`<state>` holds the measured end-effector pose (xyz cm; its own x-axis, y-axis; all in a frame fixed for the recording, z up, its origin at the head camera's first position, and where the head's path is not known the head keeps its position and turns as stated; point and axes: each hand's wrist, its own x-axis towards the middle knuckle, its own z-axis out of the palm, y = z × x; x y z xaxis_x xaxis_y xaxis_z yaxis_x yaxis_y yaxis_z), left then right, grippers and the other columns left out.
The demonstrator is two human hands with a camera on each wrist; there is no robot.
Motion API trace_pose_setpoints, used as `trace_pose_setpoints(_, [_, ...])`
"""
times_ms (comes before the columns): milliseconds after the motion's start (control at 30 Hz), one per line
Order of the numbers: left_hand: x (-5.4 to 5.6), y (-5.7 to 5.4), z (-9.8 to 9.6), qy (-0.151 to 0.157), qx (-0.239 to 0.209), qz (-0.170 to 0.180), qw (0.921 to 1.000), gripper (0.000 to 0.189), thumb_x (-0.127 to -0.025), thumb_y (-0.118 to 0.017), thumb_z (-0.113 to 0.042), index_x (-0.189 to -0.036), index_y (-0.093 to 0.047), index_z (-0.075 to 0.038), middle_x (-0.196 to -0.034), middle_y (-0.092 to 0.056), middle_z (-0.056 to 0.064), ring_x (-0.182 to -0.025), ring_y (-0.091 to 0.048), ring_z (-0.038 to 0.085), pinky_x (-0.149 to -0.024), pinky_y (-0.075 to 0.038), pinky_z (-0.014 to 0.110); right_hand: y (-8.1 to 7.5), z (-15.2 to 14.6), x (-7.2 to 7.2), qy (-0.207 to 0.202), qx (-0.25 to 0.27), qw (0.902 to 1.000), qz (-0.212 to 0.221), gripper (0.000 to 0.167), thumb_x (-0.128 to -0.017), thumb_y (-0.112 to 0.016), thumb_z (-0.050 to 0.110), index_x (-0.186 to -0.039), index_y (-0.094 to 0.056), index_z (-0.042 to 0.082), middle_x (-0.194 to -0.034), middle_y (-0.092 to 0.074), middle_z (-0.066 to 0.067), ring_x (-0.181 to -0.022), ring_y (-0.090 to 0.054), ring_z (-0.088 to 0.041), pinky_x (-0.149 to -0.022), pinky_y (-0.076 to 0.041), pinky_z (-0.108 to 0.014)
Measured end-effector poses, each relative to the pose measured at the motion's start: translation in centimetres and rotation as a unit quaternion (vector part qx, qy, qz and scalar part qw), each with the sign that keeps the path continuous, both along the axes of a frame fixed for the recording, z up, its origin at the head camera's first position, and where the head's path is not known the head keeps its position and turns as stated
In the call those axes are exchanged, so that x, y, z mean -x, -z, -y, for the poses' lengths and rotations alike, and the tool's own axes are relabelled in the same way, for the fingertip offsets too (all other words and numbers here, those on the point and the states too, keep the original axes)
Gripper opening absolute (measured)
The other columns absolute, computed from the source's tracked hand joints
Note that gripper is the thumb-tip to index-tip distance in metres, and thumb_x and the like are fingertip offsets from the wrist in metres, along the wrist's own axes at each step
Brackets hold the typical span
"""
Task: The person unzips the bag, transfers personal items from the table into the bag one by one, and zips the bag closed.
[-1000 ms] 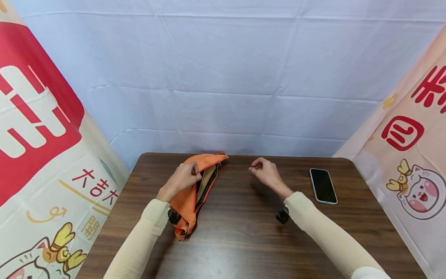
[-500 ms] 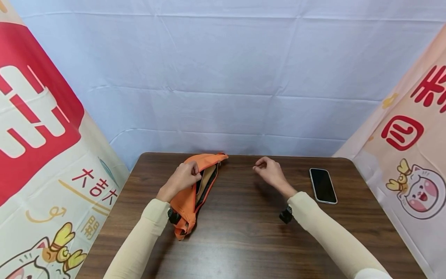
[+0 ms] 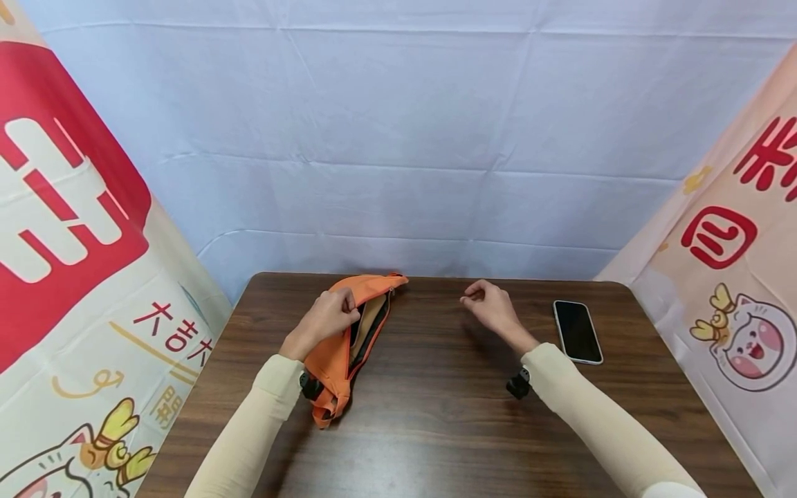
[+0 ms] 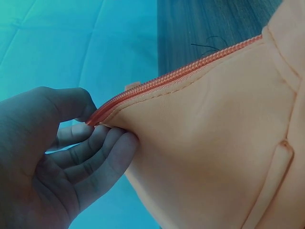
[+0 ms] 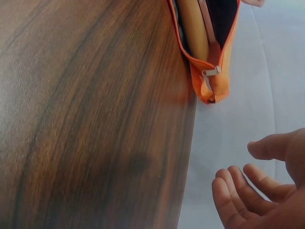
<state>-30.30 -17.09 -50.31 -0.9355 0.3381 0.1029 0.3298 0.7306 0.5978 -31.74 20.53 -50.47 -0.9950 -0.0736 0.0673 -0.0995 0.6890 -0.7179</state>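
An orange waist bag (image 3: 330,356) lies on the left half of the table, its long zipper undone and the tan and dark lining showing. My left hand (image 3: 326,317) pinches the bag's zippered edge between thumb and fingers; the left wrist view shows the orange zipper teeth (image 4: 171,76) running away from the pinch. At the far end of the opening sits the metal zipper slider (image 5: 211,71), in the right wrist view. My right hand (image 3: 492,309) hovers over the table to the right of the bag, fingers loosely bent, thumb apart from them, holding nothing.
A smartphone (image 3: 578,332) with a dark screen and pale case lies on the right side of the brown wooden table (image 3: 429,429). Behind the table hangs a pale cloth (image 3: 398,138), with printed banners (image 3: 735,311) at both sides.
My right hand has drifted a little to the right, away from the bag and toward the smartphone. The left hand and the bag have stayed in place.
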Motion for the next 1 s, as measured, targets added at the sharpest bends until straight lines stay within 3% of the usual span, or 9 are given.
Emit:
trace_pose_setpoints(433, [0.1, 0.0, 0.1, 0.002, -0.005, 0.018, 0.9998, 0.013, -0.102, -0.066, -0.012, -0.093, -0.057, -0.012, -0.075, -0.059, 0.004, -0.06, -0.054, 0.015, -0.062, -0.045, 0.03, 0.1, -1.1, 0.0, 0.014, -0.009, 0.9999, 0.003, 0.023, -0.102, -0.071, 0.021, -0.117, -0.07, 0.003, -0.113, -0.076, -0.019, -0.099, -0.073, -0.032, -0.088, -0.057, -0.049])
trace_pose_setpoints(767, [0.3, 0.0, -0.1, 0.006, -0.012, 0.02, 0.9997, 0.014, -0.102, -0.066, -0.01, -0.092, -0.057, -0.014, -0.082, -0.058, 0.004, -0.065, -0.051, 0.016, -0.066, -0.045, 0.032, 0.0, -1.9, 0.0, 0.015, -0.014, 0.9998, 0.003, 0.024, -0.103, -0.07, 0.02, -0.118, -0.069, 0.001, -0.114, -0.074, -0.021, -0.1, -0.072, -0.034, -0.088, -0.057, -0.05])
trace_pose_setpoints(1000, [0.4, 0.1, -0.1, 0.006, -0.01, 0.019, 0.9997, 0.015, -0.101, -0.063, -0.011, -0.09, -0.055, -0.014, -0.079, -0.053, 0.003, -0.064, -0.045, 0.015, -0.066, -0.04, 0.032, 0.3, -2.4, -0.1, 0.02, -0.012, 0.9997, 0.006, 0.024, -0.103, -0.07, 0.021, -0.118, -0.068, 0.002, -0.113, -0.075, -0.02, -0.102, -0.073, -0.035, -0.089, -0.057, -0.05])
